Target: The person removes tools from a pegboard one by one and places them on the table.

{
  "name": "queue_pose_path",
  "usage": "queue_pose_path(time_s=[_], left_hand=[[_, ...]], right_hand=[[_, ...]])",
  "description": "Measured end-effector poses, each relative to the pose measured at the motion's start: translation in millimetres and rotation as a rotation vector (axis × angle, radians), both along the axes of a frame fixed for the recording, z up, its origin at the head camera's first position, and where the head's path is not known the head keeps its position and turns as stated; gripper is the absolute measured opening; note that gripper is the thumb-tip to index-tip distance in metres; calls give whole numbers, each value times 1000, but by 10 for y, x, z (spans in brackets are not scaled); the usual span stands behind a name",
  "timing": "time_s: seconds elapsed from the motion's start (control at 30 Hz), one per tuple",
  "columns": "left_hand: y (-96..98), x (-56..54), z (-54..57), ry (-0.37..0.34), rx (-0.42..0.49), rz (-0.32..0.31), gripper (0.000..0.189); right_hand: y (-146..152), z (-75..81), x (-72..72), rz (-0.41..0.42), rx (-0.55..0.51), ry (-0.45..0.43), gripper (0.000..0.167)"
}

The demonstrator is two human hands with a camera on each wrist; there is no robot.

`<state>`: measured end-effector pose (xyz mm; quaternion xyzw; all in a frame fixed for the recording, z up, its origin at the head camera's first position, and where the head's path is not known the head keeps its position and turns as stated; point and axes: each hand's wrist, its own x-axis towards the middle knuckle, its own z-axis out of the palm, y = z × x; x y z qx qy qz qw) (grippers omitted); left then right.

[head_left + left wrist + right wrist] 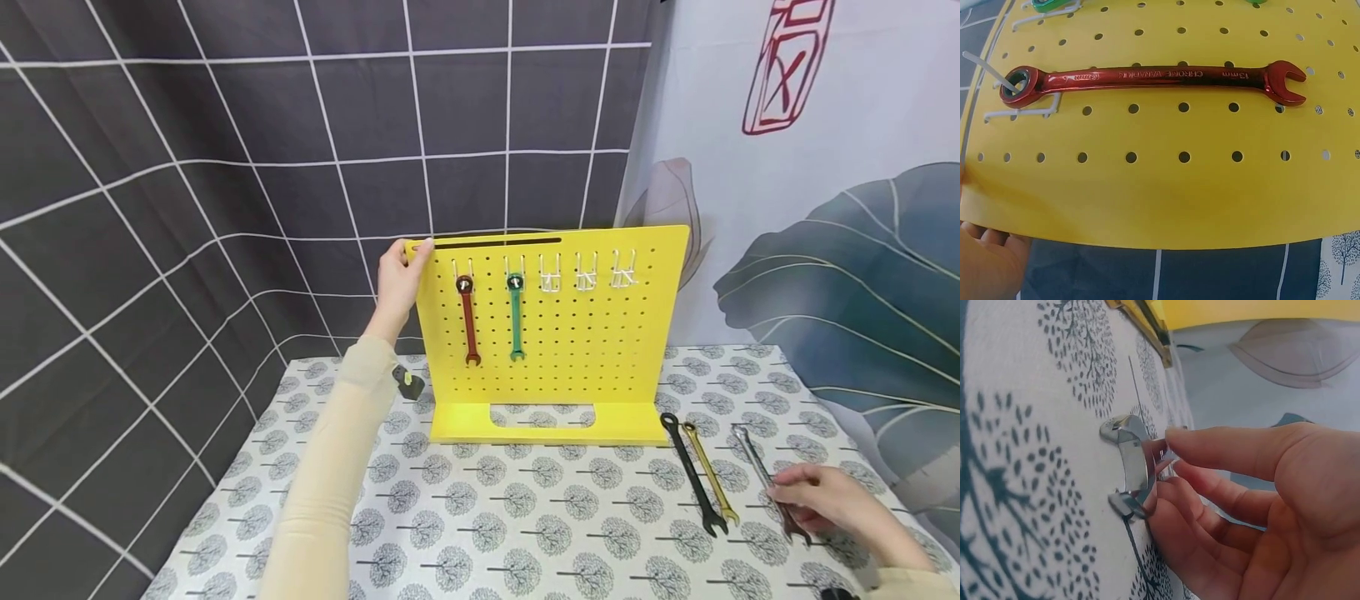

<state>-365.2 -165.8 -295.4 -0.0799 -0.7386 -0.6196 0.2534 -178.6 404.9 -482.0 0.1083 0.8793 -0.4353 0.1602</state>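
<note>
My left hand [397, 283] holds the upper left corner of a yellow pegboard [570, 350], thumb in front and fingers behind. From its hooks hang a red combination wrench [469, 321] and a green wrench [516, 321], ring ends up. In the left wrist view the red wrench [1154, 77] lies flat along the board. At the right, my right hand [832, 504] pinches a silver wrench [757, 462] near its open-jaw end, thumb on one side and curled fingers on the other. That silver jaw end [1134, 465] sits close over the cloth in the right wrist view.
Three white double hooks, one a middle hook [587, 279], carry nothing on the board's right half. A black wrench [692, 475] and a gold wrench [711, 473] lie between the board and my right hand. A tree-patterned cloth [487, 533] covers the table; a dark gridded curtain [247, 167] hangs behind.
</note>
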Motion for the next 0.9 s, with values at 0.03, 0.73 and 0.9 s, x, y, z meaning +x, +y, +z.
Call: queue_pose_path(time_s=[0.03, 0.73, 0.9], left_hand=[[-2, 1, 0, 0, 0, 1, 31], [-4, 12, -8, -7, 2, -4, 31], [0, 0, -10, -4, 2, -13, 30]], right_hand=[[2, 3, -10, 4, 7, 10, 55], [-363, 375, -325, 149, 118, 240, 60], [-546, 434, -411, 191, 97, 287, 55]])
